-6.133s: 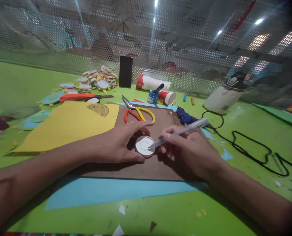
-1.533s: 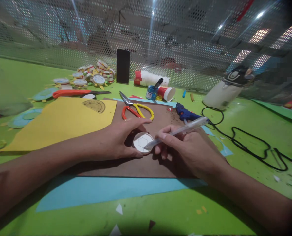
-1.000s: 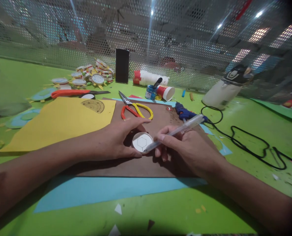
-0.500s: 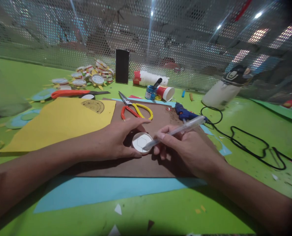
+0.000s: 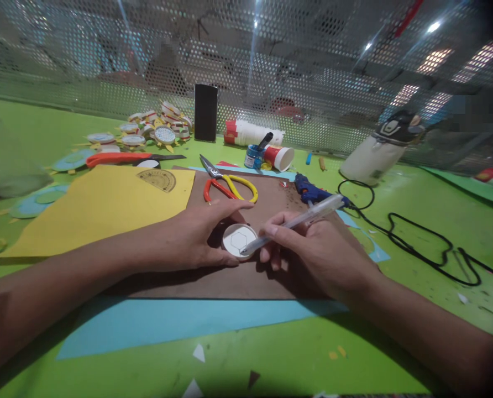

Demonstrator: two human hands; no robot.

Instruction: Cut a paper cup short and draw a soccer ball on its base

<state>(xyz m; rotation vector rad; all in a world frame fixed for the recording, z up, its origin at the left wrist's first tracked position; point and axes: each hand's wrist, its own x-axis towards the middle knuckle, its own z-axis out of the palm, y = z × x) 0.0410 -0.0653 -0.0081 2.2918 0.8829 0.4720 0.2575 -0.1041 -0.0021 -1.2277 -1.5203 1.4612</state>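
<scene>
A small round white disc with a raised rim, perhaps a cut paper cup base (image 5: pixel 235 239), lies on a brown board (image 5: pixel 221 283). A hexagon is drawn on its face, with a short line near the lower corner. My left hand (image 5: pixel 207 235) grips the disc's left side between thumb and fingers. In my right hand (image 5: pixel 300 240) is a clear pen (image 5: pixel 308 216), its tip touching the disc near the hexagon's lower edge. Scissors (image 5: pixel 230 185) with red and yellow handles lie just beyond my left hand.
Yellow paper (image 5: pixel 117 210) bears a protractor (image 5: pixel 157 179) at left. A blue glue gun (image 5: pixel 313 190) with a black cord (image 5: pixel 420 257) lies at right. Behind stand paper cups (image 5: pixel 252 132), a blue jar (image 5: pixel 253 157), a dark upright phone-like slab (image 5: pixel 205 113) and a pile of discs (image 5: pixel 163 124).
Almost nothing differs. Both hands keep their hold, and the pen tip stays at the hexagon's lower edge with only a tiny shift.
</scene>
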